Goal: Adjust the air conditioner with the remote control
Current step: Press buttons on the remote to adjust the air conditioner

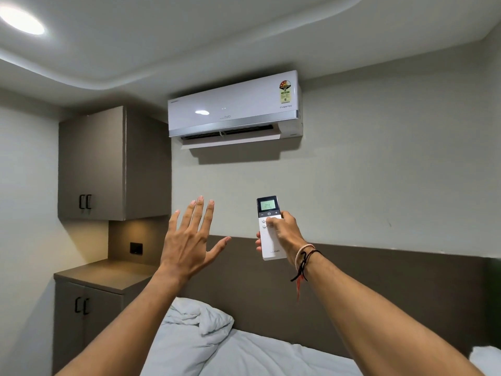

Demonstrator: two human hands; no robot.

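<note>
A white air conditioner [234, 109] hangs high on the wall, its lower flap tilted open. My right hand [282, 234] grips a slim white remote control [269, 229] held upright below the unit, thumb resting on the buttons under its lit green display. My left hand [189, 240] is raised to the left of the remote, palm forward, fingers spread, holding nothing.
A grey wall cabinet [108, 164] and a lower cabinet with a countertop [103, 275] fill the left corner. Below my arms lies a bed with rumpled white bedding [217, 346] against a dark headboard [379, 289]. A ceiling light [21, 20] glows at top left.
</note>
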